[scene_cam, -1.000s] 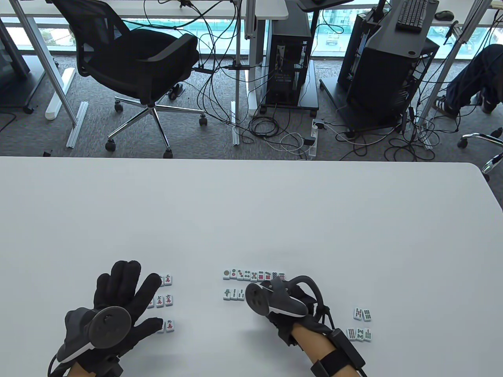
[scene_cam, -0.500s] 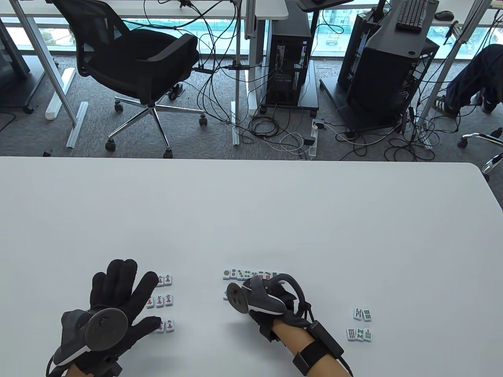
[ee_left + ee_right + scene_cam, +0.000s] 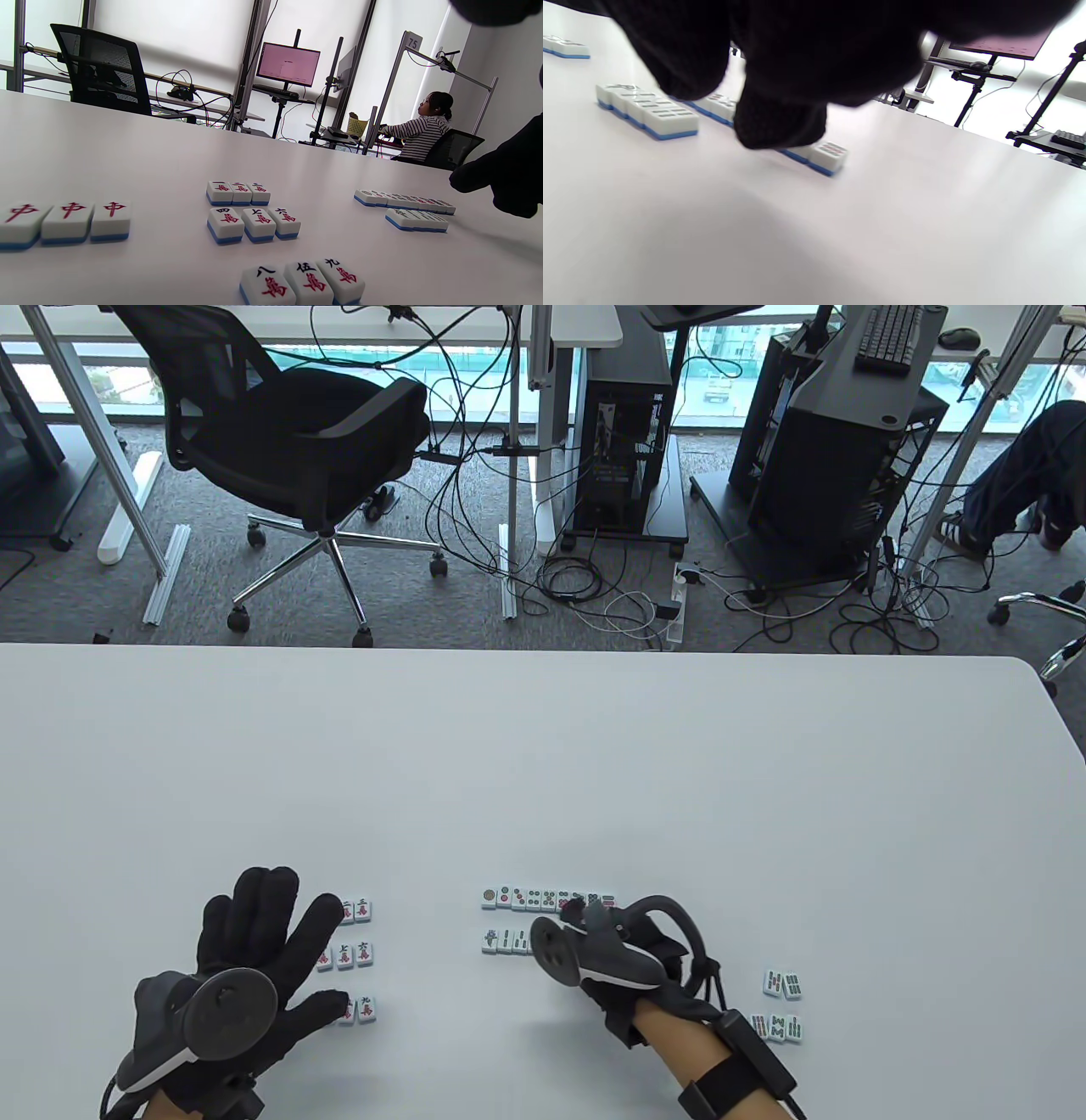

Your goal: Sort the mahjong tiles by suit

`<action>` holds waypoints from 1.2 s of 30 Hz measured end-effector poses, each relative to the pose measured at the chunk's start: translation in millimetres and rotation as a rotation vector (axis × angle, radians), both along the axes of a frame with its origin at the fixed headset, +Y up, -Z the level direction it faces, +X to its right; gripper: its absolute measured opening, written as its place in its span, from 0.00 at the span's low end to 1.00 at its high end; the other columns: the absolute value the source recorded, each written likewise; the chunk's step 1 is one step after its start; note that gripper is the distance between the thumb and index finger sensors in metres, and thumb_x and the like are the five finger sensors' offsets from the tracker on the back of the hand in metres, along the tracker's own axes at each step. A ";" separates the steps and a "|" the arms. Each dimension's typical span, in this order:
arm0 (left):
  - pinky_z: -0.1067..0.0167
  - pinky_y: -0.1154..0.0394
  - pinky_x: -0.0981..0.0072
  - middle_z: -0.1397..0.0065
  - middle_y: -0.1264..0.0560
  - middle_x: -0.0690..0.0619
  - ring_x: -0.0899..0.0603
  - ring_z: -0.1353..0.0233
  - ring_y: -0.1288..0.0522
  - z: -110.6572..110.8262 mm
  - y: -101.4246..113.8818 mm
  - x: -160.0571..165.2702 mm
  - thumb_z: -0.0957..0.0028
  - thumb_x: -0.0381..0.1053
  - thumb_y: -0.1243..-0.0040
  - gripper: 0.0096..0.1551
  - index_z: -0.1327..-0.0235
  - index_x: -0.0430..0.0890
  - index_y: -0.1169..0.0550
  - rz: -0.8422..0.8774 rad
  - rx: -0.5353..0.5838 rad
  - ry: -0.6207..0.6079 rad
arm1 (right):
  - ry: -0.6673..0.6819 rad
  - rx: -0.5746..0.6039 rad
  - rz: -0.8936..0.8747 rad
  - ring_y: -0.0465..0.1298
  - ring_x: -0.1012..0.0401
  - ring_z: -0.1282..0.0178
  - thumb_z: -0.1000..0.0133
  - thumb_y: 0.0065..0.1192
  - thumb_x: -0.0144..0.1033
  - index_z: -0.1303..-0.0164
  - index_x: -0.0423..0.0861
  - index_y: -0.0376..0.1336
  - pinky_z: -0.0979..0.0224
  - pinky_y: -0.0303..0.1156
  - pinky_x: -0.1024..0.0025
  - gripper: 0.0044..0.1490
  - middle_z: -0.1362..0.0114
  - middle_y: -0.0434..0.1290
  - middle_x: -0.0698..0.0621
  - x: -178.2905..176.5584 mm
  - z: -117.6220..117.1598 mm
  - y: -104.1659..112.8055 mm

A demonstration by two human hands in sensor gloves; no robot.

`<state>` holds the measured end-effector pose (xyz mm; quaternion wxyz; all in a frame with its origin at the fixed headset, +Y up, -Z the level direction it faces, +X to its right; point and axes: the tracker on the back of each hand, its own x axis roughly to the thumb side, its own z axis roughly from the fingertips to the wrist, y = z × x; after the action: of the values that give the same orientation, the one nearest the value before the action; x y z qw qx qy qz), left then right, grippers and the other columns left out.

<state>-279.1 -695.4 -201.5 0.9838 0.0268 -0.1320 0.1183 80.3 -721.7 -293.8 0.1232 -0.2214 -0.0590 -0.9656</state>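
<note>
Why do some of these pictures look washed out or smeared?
Left wrist view: bright windows behind wash out the background, while the character tiles stay crisp. Right wrist view: the right hand is a dark blur filling the top; the bamboo tiles look soft. Table view: evenly lit, sharp.

- The character tiles [image 3: 355, 954] lie at 7 o'clock on the table [image 3: 543, 780], partly under the left hand [image 3: 254, 950].
- The dot row [image 3: 530, 898] lies at 6 o'clock, with the short bamboo row [image 3: 506, 941] just nearer.
- The right hand [image 3: 611, 954] is at that row's 3 o'clock end.
- The loose bamboo tiles [image 3: 782, 1005] lie at 4 o'clock.
</note>
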 end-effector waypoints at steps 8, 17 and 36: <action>0.23 0.72 0.40 0.21 0.75 0.62 0.47 0.16 0.77 -1.9 -3.1 -1.7 0.60 0.78 0.50 0.53 0.23 0.67 0.54 -0.008 -0.008 0.012 | -0.307 -0.095 0.098 0.79 0.62 0.76 0.53 0.67 0.43 0.30 0.43 0.61 0.70 0.78 0.69 0.40 0.60 0.83 0.51 120.7 -1.5 2.4; 0.23 0.72 0.40 0.21 0.75 0.62 0.47 0.17 0.76 -4.0 -6.8 -1.1 0.60 0.78 0.50 0.53 0.23 0.67 0.54 -0.016 -0.034 0.020 | -0.359 -0.153 0.161 0.78 0.64 0.79 0.55 0.69 0.44 0.32 0.43 0.62 0.73 0.77 0.71 0.41 0.64 0.83 0.53 164.1 13.1 -27.6; 0.23 0.72 0.40 0.21 0.75 0.62 0.47 0.16 0.77 -3.6 -4.7 -0.7 0.60 0.78 0.50 0.53 0.23 0.67 0.54 -0.006 -0.020 0.009 | -0.348 -0.153 0.120 0.77 0.65 0.82 0.56 0.70 0.44 0.40 0.35 0.68 0.76 0.77 0.72 0.38 0.68 0.83 0.53 124.2 -14.6 -26.9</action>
<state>-279.8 -700.2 -205.1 0.9849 0.0172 -0.1265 0.1167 204.4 -748.6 -308.5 0.1512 -0.0560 -0.1657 -0.9729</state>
